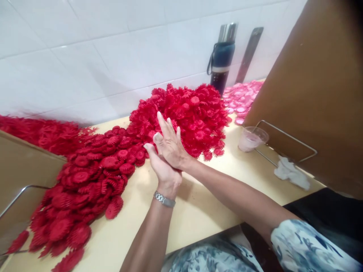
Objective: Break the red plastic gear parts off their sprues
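My left hand (164,172), with a metal-band watch (164,200) at its wrist, lies palm up with its thumb stretched out. Across its palm rests my right hand (171,148), fingers extended and somewhat spread. The two palms touch; whether anything small lies between them is hidden. Just beyond the fingers rises a heap of red, fringed flower-shaped pieces (195,113). To the left, a pile of red discs with notched edges (85,181) runs along the table toward me.
The pale table (198,211) meets a white tiled wall. A blue bottle (222,56) stands behind the red heap, near pink round pieces (241,98). On the right are a plastic cup (251,139), a crumpled tissue (292,173) and a brown panel (306,87). Another panel (25,166) stands left.
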A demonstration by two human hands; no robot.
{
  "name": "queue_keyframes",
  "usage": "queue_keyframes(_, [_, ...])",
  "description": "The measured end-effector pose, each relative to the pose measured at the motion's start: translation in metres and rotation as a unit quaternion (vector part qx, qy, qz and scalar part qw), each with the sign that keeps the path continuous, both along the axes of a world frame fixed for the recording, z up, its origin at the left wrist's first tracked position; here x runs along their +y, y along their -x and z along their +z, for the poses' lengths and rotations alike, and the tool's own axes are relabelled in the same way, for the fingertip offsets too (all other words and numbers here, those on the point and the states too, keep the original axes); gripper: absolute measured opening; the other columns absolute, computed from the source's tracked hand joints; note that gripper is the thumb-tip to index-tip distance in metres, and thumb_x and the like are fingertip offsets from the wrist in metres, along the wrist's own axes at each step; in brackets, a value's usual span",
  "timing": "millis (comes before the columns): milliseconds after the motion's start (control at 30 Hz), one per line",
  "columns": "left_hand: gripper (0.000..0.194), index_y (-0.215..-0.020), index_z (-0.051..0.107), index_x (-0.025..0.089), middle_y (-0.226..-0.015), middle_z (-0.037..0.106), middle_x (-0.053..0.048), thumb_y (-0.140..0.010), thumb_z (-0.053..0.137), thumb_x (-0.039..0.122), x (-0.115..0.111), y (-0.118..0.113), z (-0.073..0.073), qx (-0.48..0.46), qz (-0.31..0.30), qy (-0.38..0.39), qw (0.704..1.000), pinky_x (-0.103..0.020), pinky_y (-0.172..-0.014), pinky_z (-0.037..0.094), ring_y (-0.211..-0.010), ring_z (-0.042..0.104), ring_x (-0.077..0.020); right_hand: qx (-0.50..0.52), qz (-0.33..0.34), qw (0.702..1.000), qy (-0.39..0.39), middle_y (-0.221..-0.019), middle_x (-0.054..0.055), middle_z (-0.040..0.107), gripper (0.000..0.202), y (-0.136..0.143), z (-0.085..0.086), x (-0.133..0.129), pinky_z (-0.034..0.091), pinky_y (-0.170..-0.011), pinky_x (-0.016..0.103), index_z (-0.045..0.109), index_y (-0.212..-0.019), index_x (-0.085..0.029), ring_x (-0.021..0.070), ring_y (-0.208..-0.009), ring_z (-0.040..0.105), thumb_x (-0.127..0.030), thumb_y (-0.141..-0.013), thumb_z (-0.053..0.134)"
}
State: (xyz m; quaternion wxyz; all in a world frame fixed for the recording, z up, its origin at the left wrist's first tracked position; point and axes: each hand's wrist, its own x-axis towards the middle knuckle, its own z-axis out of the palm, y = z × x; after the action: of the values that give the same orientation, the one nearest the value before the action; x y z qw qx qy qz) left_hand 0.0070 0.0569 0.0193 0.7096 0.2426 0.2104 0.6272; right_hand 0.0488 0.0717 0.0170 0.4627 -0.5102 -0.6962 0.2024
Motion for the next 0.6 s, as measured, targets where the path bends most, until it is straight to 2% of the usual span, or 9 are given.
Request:
queue_keyframes(67, [0.052, -0.120, 0.054, 0.025, -0.131, 0.051, -0.004, -0.085, 0.034, 0.057, -0.001, -0.005, -0.003, -0.018, -0.014, -0.018, 1.000, -0.036, -0.104, 0.032, -0.124, 0.042, -0.0210, -0.001, -0.017, 1.000, -0.015, -0.150, -0.002, 0.013, 0.066, -0.003, 0.000, 0.012, -0.010, -0.108, 0.051, 0.006, -0.144, -0.029, 0.0192, -0.138, -0.004, -0.063, -0.087, 0.010])
queue_keyframes(167, [0.038, -0.107, 0.062, 0.020, -0.106, 0.066, -0.008, -0.086, 0.041, 0.044, 0.001, -0.007, -0.008, 0.007, -0.033, 0.062, 0.998, -0.038, -0.090, 0.045, -0.102, 0.060, -0.0219, 0.030, -0.031, 0.999, -0.017, -0.149, -0.003, 0.016, 0.065, -0.003, 0.007, 0.024, -0.006, -0.110, 0.050, 0.007, -0.144, -0.030, 0.0199, -0.138, -0.001, -0.063, -0.088, 0.012])
queue_keyframes(233, [0.027, -0.093, 0.066, 0.017, -0.079, 0.069, -0.006, -0.087, 0.044, 0.032, 0.007, -0.003, -0.011, 0.023, -0.014, 0.110, 0.994, -0.033, -0.078, 0.050, -0.080, 0.066, -0.0183, 0.083, -0.015, 0.996, -0.004, -0.148, -0.002, 0.021, 0.064, -0.003, 0.016, 0.027, 0.004, -0.112, 0.046, 0.007, -0.144, -0.027, 0.0191, -0.137, 0.010, -0.061, -0.089, 0.008])
queue_keyframes(333, [0.029, -0.070, 0.063, 0.015, -0.053, 0.059, -0.001, -0.088, 0.042, 0.024, 0.018, 0.010, -0.012, 0.011, 0.012, 0.146, 0.989, -0.024, -0.064, 0.051, -0.057, 0.062, -0.0125, 0.139, 0.035, 0.990, 0.004, -0.141, 0.001, 0.037, 0.064, -0.008, 0.032, 0.022, 0.022, -0.110, 0.040, 0.013, -0.144, -0.023, 0.0174, -0.129, 0.034, -0.054, -0.091, -0.004])
queue_keyframes(433, [0.035, -0.067, 0.059, 0.015, -0.059, 0.062, -0.003, -0.091, 0.035, 0.025, 0.025, 0.020, -0.012, -0.009, 0.041, 0.152, 0.988, -0.025, -0.067, 0.052, -0.062, 0.064, -0.0128, 0.112, 0.053, 0.992, -0.023, -0.132, 0.000, 0.048, 0.066, -0.016, 0.033, 0.013, 0.022, -0.110, 0.041, 0.026, -0.141, -0.024, 0.0192, -0.126, 0.039, -0.055, -0.090, -0.004])
queue_keyframes(533, [0.035, -0.080, 0.062, 0.016, -0.080, 0.068, -0.005, -0.092, 0.033, 0.030, 0.023, 0.017, -0.013, -0.006, 0.058, 0.107, 0.993, -0.028, -0.083, 0.049, -0.086, 0.064, -0.0145, 0.039, 0.062, 0.996, -0.048, -0.134, -0.001, 0.045, 0.066, -0.015, 0.018, 0.011, 0.005, -0.112, 0.046, 0.037, -0.136, -0.025, 0.0215, -0.133, 0.025, -0.061, -0.089, 0.007])
queue_keyframes(600, [0.036, -0.095, 0.063, 0.019, -0.100, 0.066, -0.006, -0.091, 0.032, 0.036, 0.018, 0.011, -0.013, -0.001, 0.037, 0.040, 0.999, -0.029, -0.095, 0.042, -0.105, 0.058, -0.0152, 0.012, 0.058, 0.998, -0.020, -0.139, 0.000, 0.039, 0.066, -0.009, 0.006, 0.013, -0.004, -0.110, 0.051, 0.036, -0.136, -0.025, 0.0226, -0.136, 0.015, -0.062, -0.089, 0.010])
